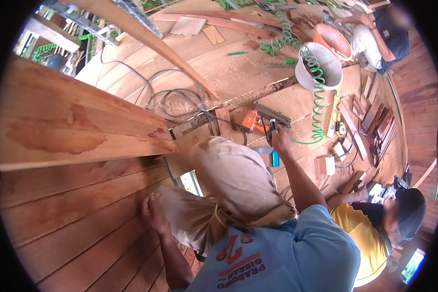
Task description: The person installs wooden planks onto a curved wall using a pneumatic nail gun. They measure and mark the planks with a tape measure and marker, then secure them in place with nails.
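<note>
Light-blue fabric shirt (301,253) lay nearest. On brown wooden floorboards (228,82), an orange-and-black nail gun (249,120) slanted its long dark magazine (276,113) from far left to near right beside the right hand (281,140), clasped round a black fitting (272,126); the left hand (155,213) hung half-curled.

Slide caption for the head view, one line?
Right hand gripping a black tool beside an orange nail gun on a wooden floor, green coiled hose nearby.

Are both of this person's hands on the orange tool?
No; the left hand is by the khaki trousers, well away from the orange tool.
</note>
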A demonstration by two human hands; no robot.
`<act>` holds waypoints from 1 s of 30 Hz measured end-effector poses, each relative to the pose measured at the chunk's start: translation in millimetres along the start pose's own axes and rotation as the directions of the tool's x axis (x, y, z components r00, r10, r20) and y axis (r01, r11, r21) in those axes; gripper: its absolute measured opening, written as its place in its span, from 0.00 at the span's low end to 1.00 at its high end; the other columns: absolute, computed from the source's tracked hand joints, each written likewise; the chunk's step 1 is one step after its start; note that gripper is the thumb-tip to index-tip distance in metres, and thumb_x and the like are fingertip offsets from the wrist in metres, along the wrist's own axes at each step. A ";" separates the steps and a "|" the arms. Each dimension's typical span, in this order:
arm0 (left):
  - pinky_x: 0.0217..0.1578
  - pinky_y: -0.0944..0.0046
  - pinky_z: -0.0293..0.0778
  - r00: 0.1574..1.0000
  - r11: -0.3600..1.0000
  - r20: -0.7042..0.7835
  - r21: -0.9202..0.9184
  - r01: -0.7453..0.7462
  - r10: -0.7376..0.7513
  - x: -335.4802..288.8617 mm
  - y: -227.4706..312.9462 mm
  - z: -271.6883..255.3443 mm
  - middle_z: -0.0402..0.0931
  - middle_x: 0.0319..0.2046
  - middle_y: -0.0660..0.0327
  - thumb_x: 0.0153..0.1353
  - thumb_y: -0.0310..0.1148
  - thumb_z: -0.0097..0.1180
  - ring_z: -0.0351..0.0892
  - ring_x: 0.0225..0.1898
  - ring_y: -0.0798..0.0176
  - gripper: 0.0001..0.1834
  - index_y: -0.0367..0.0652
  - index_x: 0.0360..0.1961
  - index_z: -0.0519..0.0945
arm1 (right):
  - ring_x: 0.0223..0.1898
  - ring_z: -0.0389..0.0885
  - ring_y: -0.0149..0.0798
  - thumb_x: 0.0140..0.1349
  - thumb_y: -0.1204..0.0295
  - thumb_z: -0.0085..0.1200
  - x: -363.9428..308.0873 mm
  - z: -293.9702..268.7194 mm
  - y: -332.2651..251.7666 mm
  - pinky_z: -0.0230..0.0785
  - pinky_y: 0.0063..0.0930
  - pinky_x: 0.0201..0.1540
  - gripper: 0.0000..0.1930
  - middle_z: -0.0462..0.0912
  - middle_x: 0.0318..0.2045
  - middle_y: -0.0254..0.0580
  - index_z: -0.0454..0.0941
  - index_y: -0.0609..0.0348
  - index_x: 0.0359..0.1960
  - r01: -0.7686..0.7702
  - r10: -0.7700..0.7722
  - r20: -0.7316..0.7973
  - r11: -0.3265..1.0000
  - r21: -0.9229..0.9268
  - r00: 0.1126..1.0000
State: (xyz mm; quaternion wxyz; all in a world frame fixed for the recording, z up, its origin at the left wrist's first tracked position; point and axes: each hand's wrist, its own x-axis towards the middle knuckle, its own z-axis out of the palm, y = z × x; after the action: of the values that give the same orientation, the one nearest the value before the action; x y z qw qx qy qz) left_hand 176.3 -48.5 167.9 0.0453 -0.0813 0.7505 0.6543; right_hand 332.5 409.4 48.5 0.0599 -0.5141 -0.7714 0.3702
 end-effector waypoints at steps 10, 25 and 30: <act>0.43 0.68 0.75 0.982 0.897 0.094 0.400 -0.189 0.166 -1.3 -7.5 31.0 0.82 0.36 0.61 0.72 0.26 0.56 0.78 0.38 0.69 0.07 0.33 0.41 0.83 | 0.52 0.81 0.61 0.60 0.65 0.54 -33.7 37.1 134.1 0.72 0.52 0.55 0.21 0.83 0.48 0.61 0.79 0.57 0.54 -0.121 0.135 0.056 0.973 -0.196 0.989; 0.43 0.68 0.74 0.965 0.899 0.170 0.359 -0.251 0.202 1.1 3.4 45.5 0.81 0.35 0.61 0.69 0.26 0.58 0.77 0.38 0.68 0.07 0.32 0.41 0.82 | 0.63 0.71 0.62 0.56 0.71 0.61 -32.8 93.6 73.3 0.65 0.52 0.65 0.26 0.73 0.61 0.58 0.77 0.56 0.59 0.111 -0.117 0.037 0.985 0.130 0.992; 0.44 0.67 0.73 0.982 0.951 0.109 0.253 -0.179 0.156 -4.5 6.7 42.1 0.81 0.33 0.62 0.69 0.26 0.58 0.77 0.38 0.68 0.07 0.31 0.41 0.83 | 0.74 0.55 0.65 0.63 0.59 0.54 16.8 208.6 -24.1 0.51 0.60 0.74 0.26 0.57 0.75 0.59 0.77 0.49 0.63 0.057 -0.059 0.268 0.998 0.013 0.962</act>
State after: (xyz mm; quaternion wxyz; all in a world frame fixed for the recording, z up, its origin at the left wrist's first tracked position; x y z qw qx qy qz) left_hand 177.8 -5.7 169.4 0.0331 0.0182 0.8318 0.5538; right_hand 208.0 312.4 -91.0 -0.0328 -0.4362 -0.7862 0.4365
